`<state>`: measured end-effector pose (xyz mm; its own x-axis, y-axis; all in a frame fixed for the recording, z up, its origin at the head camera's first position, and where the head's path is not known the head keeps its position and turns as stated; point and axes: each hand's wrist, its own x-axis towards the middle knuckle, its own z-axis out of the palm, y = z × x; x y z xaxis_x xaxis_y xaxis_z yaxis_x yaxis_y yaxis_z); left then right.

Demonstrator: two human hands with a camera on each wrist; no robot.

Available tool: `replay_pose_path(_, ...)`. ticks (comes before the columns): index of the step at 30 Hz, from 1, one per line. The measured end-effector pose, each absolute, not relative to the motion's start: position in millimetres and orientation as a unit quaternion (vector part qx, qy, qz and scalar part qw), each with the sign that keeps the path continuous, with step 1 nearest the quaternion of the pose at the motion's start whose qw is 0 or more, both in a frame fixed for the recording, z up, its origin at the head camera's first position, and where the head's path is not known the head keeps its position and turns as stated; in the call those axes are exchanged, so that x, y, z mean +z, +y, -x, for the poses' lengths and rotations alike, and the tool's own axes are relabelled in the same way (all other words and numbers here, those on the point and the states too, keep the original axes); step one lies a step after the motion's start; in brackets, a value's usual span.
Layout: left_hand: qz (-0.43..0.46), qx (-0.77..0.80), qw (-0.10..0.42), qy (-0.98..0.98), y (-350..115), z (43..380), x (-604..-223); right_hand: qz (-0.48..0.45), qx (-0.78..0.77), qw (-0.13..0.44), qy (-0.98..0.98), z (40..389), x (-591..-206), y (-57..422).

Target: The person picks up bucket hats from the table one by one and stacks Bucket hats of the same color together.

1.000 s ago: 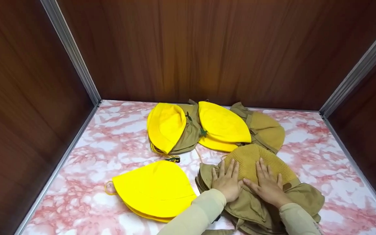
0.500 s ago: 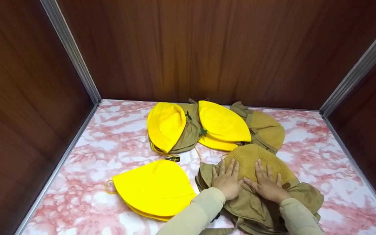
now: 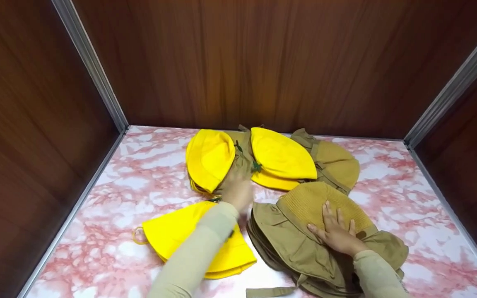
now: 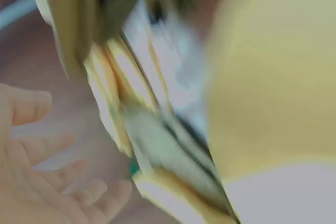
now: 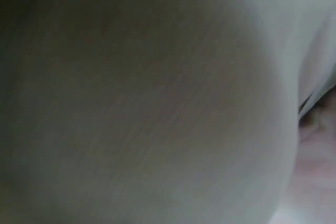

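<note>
A person's right hand (image 3: 338, 236) lies flat, fingers spread and gripping nothing, on the tan crown (image 3: 304, 198) of the uppermost hat in a stack of khaki hats (image 3: 288, 236), at the near right of a pink-and-white marbled worktop (image 3: 93, 244). The stack sits directly beneath that hand. The left hand (image 3: 238, 190), blurred, is to the far left of the stack and apart from it, fingers loosely extended, holding nothing; it overlaps the middle khaki hat (image 3: 244, 159) in the far row, though whether it touches cannot be told. The left sleeve (image 3: 193, 252) crosses above a near yellow hat (image 3: 164, 227). Also in the far row are a left yellow hat (image 3: 207, 161), a right yellow hat (image 3: 282, 155) and a tan-crowned khaki hat (image 3: 340, 161).
</note>
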<state>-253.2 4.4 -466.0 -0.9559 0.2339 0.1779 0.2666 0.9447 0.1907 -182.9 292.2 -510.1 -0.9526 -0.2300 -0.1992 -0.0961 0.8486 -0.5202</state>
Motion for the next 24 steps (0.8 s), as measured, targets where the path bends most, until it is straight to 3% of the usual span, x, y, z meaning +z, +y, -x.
replay_pose_path(7, 0.042, -0.101, 0.011, -0.994, -49, 268, -477, 0.085, -0.263, 0.122, 0.953, 182, -512, 293)
replay_pose_path(16, -0.005, -0.111, -0.024, -0.994, -61, 276, -500, 0.079, -0.258, 0.127, 0.954, 183, -513, 293)
replay_pose_path(24, -0.014, -0.129, 0.002, -0.992, -67, 279, -502, 0.076, -0.263, 0.130, 0.953, 183, -511, 293)
